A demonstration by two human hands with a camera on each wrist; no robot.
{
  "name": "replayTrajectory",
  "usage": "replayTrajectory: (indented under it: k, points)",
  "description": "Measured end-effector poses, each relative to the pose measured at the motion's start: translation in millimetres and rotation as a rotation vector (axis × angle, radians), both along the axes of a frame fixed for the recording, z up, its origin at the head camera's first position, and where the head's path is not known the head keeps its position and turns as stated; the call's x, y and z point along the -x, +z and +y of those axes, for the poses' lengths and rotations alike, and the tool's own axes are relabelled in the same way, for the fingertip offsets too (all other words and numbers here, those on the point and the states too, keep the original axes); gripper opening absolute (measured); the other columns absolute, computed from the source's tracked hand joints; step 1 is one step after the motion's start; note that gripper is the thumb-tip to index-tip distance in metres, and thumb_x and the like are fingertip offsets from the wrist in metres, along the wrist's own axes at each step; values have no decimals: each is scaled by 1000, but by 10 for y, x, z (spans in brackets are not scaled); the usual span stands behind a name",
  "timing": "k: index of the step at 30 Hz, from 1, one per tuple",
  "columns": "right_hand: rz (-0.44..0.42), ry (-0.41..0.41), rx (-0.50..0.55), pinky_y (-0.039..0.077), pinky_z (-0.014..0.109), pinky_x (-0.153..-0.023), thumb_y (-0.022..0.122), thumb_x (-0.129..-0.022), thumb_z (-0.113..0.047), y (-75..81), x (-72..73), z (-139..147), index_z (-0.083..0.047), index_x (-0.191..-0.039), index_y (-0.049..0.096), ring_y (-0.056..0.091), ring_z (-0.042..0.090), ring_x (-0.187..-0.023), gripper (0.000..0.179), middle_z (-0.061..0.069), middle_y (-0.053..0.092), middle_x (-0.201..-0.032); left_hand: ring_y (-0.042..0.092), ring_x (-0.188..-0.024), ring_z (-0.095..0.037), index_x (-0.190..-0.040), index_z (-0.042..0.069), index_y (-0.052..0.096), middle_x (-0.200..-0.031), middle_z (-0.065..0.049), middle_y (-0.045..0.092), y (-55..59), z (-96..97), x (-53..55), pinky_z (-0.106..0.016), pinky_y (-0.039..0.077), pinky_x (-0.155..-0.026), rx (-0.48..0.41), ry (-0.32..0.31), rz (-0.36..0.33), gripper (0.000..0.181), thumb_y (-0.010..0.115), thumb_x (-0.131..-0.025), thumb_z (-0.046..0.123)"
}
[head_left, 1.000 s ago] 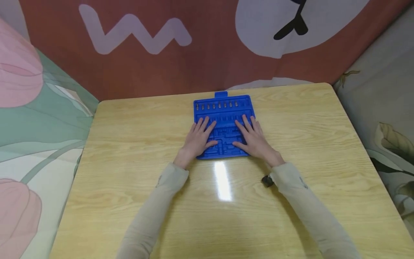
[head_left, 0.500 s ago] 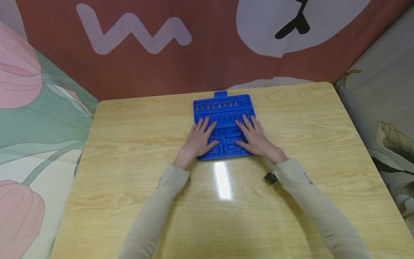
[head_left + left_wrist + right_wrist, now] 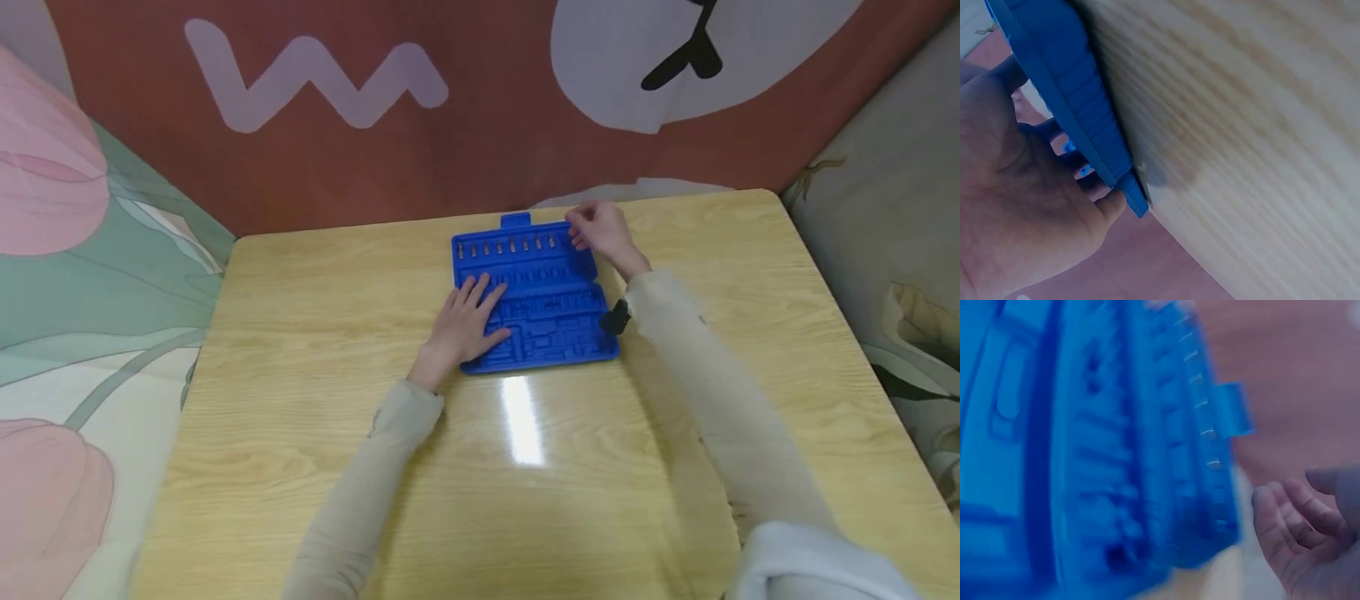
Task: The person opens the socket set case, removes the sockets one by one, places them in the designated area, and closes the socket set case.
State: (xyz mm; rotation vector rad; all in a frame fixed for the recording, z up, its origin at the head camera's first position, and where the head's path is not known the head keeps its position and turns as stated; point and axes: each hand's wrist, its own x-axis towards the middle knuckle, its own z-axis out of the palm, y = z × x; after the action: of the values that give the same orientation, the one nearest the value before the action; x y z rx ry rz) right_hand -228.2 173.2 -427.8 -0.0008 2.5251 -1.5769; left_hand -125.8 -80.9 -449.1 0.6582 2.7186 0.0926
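Note:
A blue plastic tool case (image 3: pixel 551 360) lies unfolded on the table, its moulded slots facing up. Along its far section stands a row of small metal bits (image 3: pixel 512 245). My left hand (image 3: pixel 456 329) rests with spread fingers on the case's left side; the left wrist view shows those fingers over the case edge (image 3: pixel 1079 94). Up at the far right corner of the case is my right hand (image 3: pixel 606 235). Its fingers are loosely bent, and in the right wrist view the thumb stands apart from them with nothing between. That view is blurred.
The wooden table (image 3: pixel 315 333) extends around the case. Near the case's far edge, behind its blue latch tab (image 3: pixel 515 220), hangs a reddish cloth backdrop (image 3: pixel 480 158). A small black device (image 3: pixel 615 318) sits at the right wrist, above the case's right edge.
My right hand has left the case's right side and moved away from me to its far right corner, fingers now bent. My left hand stays in place.

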Motion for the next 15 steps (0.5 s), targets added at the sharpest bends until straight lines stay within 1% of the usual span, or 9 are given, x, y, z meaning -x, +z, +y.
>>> replayTrajectory:
  k: [1,3,5,7,9,12,15]
  points:
    - [-7,-17,-16,56,27,-58,55,-99,-19,-57,40,-23,13,-113,60,64,14,-58,36,23,65,-86,0,-146,-31,-157,23,8,-161,-10,2,-4,-6,-2,-45,3,-117,10,-1,-2,77,40,-97,59]
    - [-34,-27,-55,55,25,-54,57,-98,-16,-167,87,-69,14,-110,63,61,10,-52,33,17,65,-79,0,-146,-31,-157,23,8,-161,-9,2,-9,-16,-12,-46,3,-117,27,-4,-15,78,39,-97,60]
    - [-69,-27,-100,54,24,-53,58,-97,-16,-247,110,-107,13,-106,65,60,9,-52,31,14,65,-77,0,-146,-32,-157,22,7,-161,-10,2,-6,-21,-24,-46,3,-117,37,-12,-34,78,38,-97,61]
    - [-80,-37,-145,53,23,-51,59,-97,-16,-289,131,-138,11,-101,67,59,10,-52,29,13,65,-76,0,-146,-32,-157,22,7,-161,-10,2,7,-19,-29,-46,3,-116,37,-15,-46,78,38,-97,61]
    - [-76,-49,-187,52,23,-51,60,-96,-18,-290,156,-162,10,-96,69,59,11,-52,29,12,65,-74,2,-146,-33,-157,21,8,-161,-11,3,22,-19,-22,-47,4,-116,33,-19,-35,78,39,-97,60]
    - [-67,-54,-243,51,23,-51,61,-96,-19,-246,197,-190,9,-91,70,59,12,-51,29,11,64,-71,4,-146,-33,-157,21,10,-161,-12,6,45,-20,2,-47,6,-116,23,-20,-14,77,41,-97,59]
    - [-63,-62,-285,49,25,-51,62,-95,-17,-190,221,-228,9,-87,71,59,15,-51,29,11,64,-66,3,-146,-33,-157,20,10,-161,-12,6,53,-26,36,-47,6,-116,3,-22,-22,78,42,-97,58]
